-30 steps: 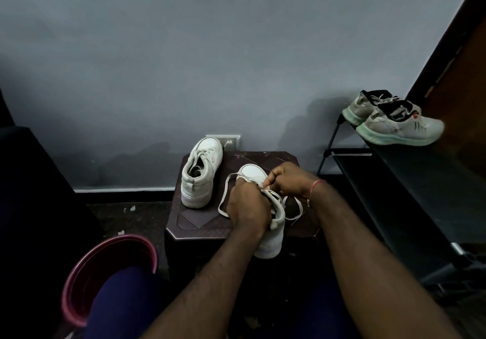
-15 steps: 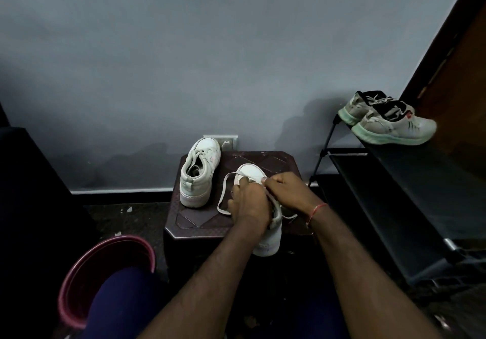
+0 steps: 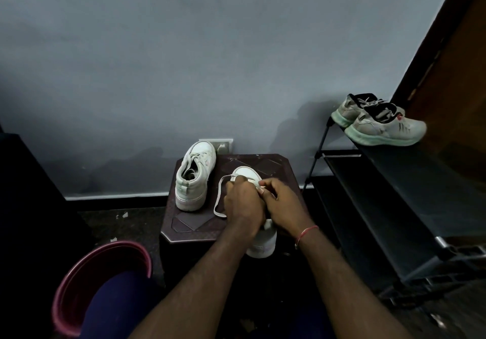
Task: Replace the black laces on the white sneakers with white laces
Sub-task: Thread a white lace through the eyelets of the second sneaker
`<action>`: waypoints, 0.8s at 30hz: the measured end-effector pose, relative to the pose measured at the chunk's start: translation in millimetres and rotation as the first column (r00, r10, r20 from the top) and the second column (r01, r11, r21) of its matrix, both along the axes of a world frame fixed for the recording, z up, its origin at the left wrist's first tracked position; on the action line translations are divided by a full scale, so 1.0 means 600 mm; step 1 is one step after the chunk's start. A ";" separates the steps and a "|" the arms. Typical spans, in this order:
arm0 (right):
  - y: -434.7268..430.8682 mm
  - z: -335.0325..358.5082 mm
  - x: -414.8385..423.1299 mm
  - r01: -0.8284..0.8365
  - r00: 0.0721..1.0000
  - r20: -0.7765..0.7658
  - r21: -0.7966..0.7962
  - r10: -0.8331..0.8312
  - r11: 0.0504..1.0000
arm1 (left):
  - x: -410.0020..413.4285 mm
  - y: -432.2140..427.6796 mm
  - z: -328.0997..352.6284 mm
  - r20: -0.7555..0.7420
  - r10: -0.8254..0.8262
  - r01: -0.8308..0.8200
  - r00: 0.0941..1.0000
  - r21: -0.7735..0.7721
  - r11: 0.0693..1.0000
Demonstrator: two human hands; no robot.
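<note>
Table (image 3: 184, 223) same; right hand (image 3: 282, 204) now drawn in against left hand (image 3: 243, 202) over near sneaker (image 3: 263, 241); both pinching white lace (image 3: 218, 196).

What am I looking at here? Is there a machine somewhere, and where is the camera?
There is no machine. These are a person's two bare hands, filmed by one camera worn on the head, looking forward and down. On the dark stool stand two white sneakers. The left hand and right hand work over the near sneaker, fingers pinching a white lace near its toe; a loop of it trails left. The other sneaker stands alone beside it. A pink tub sits lower left. Another pair of shoes rests on a rack at right.
</note>
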State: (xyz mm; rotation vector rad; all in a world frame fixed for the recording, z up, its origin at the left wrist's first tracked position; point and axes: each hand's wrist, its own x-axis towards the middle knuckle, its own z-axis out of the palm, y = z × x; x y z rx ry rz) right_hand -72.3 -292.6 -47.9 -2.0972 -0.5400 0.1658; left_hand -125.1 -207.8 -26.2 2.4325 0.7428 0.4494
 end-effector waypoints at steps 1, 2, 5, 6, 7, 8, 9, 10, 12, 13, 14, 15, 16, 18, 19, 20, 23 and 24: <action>0.003 -0.001 -0.003 0.025 1.000 0.002 0.018 -0.025 1.000 | -0.003 -0.001 0.006 -0.014 -0.022 0.023 1.000 0.017 1.000; 0.006 0.000 -0.005 0.046 0.999 0.000 0.031 -0.046 0.998 | -0.006 -0.001 0.011 -0.038 -0.046 0.048 0.998 0.040 0.998; 0.015 0.008 -0.014 0.099 0.995 0.004 0.044 -0.099 0.994 | -0.008 0.006 0.018 -0.146 -0.139 0.163 0.979 0.165 0.973; 0.016 0.010 -0.016 0.111 0.994 0.008 0.043 -0.111 0.993 | -0.010 0.010 0.021 -0.173 -0.171 0.205 0.970 0.208 0.956; 0.015 0.013 -0.018 0.119 0.993 0.013 0.034 -0.119 0.992 | -0.013 0.013 0.021 -0.192 -0.197 0.240 0.961 0.233 0.942; 0.015 0.016 -0.019 0.127 0.992 0.022 0.020 -0.127 0.992 | -0.021 0.014 0.025 -0.190 -0.219 0.262 0.957 0.244 0.934; 0.014 0.019 -0.021 0.135 0.990 0.033 0.007 -0.135 0.991 | -0.030 0.014 0.026 -0.174 -0.242 0.280 0.954 0.242 0.929; 0.013 0.022 -0.022 0.145 0.989 0.044 -0.002 -0.144 0.990 | -0.042 0.014 0.029 -0.131 -0.271 0.295 0.954 0.224 0.929; 0.014 0.025 -0.027 0.172 0.983 0.069 -0.026 -0.169 0.985 | -0.069 0.023 0.036 -0.003 -0.324 0.321 0.946 0.126 0.938; 0.016 0.025 -0.029 0.188 0.979 0.088 -0.038 -0.184 0.982 | -0.080 0.030 0.042 0.054 -0.325 0.322 0.944 0.051 0.945; 0.016 0.026 -0.032 0.196 0.975 0.111 -0.040 -0.191 0.980 | -0.089 0.037 0.048 0.101 -0.317 0.321 0.943 -0.029 0.947; 0.015 0.026 -0.033 0.195 0.973 0.130 -0.027 -0.190 0.980 | -0.093 0.045 0.052 0.149 -0.305 0.319 0.941 -0.086 0.944; 0.014 0.026 -0.034 0.181 0.972 0.151 -0.005 -0.178 0.983 | -0.094 0.053 0.053 0.173 -0.292 0.312 0.941 -0.097 0.945; 0.008 0.027 -0.040 0.120 0.969 0.212 0.031 -0.124 0.992 | -0.093 0.062 0.052 0.184 -0.262 0.287 0.947 -0.123 0.950; 0.004 0.028 -0.046 0.084 0.966 0.242 0.055 -0.095 0.995 | -0.090 0.063 0.051 0.183 -0.255 0.282 0.950 -0.146 0.948; 0.002 0.029 -0.053 0.052 0.961 0.267 0.088 -0.074 0.995 | -0.087 0.063 0.050 0.181 -0.251 0.280 0.951 -0.162 0.946; -0.001 0.017 -0.067 0.010 0.932 0.351 0.225 -0.091 0.974 | -0.076 0.065 0.048 0.203 -0.261 0.296 0.944 -0.164 0.941; -0.003 0.015 -0.069 0.018 0.928 0.355 0.262 -0.114 0.965 | -0.072 0.064 0.047 0.223 -0.258 0.299 0.940 -0.177 0.938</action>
